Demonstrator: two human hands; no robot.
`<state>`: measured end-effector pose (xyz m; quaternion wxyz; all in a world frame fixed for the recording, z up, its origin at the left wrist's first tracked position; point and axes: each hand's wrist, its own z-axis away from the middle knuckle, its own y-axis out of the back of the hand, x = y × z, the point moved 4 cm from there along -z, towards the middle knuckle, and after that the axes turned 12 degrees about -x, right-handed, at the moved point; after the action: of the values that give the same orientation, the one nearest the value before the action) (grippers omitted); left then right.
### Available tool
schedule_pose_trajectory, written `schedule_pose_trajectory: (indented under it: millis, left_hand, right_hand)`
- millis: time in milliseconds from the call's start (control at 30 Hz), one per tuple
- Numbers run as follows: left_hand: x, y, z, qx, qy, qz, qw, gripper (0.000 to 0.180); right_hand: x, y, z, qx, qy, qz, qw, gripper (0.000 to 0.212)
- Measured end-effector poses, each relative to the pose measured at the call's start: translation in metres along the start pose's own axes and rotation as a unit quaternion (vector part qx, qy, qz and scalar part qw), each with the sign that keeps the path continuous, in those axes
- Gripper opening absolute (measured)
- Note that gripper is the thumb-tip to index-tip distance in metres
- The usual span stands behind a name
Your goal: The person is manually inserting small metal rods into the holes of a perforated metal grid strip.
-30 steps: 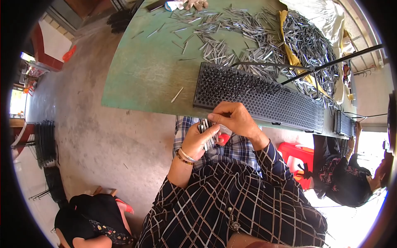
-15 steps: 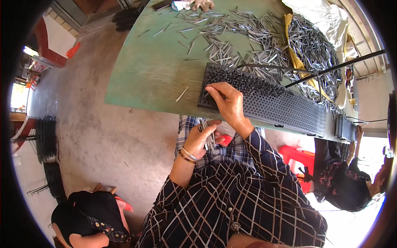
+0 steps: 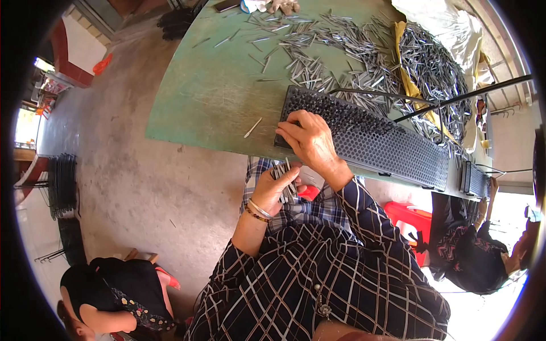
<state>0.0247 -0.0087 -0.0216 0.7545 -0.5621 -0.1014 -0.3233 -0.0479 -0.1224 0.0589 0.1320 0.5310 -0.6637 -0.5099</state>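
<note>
My left hand [image 3: 268, 188] is closed around a bundle of thin grey metal strips [image 3: 290, 197], just below the table edge. Above and to the right of it, my right hand [image 3: 314, 143] bends down over the left end of a long black tray full of round holes [image 3: 392, 151]. Its thumb and fingers are pinched together at the tray's surface; whatever they hold is hidden. Dark pieces [image 3: 341, 111] stand in the holes along the tray's far and left part, while the near right part shows bare holes.
Loose metal strips [image 3: 310, 69] lie scattered over the green table [image 3: 193, 108]. A single strip [image 3: 253, 128] rests left of the tray. Behind stands an open sack of strips [image 3: 435, 65]. A black metal bar [image 3: 478, 94] crosses above the tray. Two other people sit nearby, right and lower left.
My right hand has lowered onto the tray's left end, its fingers now curled downward. The left hand keeps its bundle in nearly the same place. The person at lower left has shifted.
</note>
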Motion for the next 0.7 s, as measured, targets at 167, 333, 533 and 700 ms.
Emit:
schedule_pose_trajectory:
  millis: [167, 333, 533, 700]
  left_hand:
    - [0.003, -0.003, 0.001, 0.010, 0.002, -0.001, 1.000, 0.021]
    - [0.006, -0.007, 0.002, -0.001, 0.000, -0.004, 1.000, 0.021]
    - [0.007, -0.005, 0.004, 0.012, 0.008, -0.007, 1.000, 0.020]
    - [0.010, -0.009, 0.006, 0.019, -0.002, -0.022, 1.000, 0.019]
  right_hand:
    - [0.000, 0.001, 0.004, -0.006, -0.004, 0.002, 1.000, 0.014]
    - [0.000, 0.003, 0.003, 0.006, -0.023, 0.006, 1.000, 0.014]
    - [-0.002, 0.003, 0.003, -0.004, -0.020, 0.007, 1.000, 0.013]
    - [-0.003, 0.000, 0.006, -0.014, -0.013, 0.001, 1.000, 0.013]
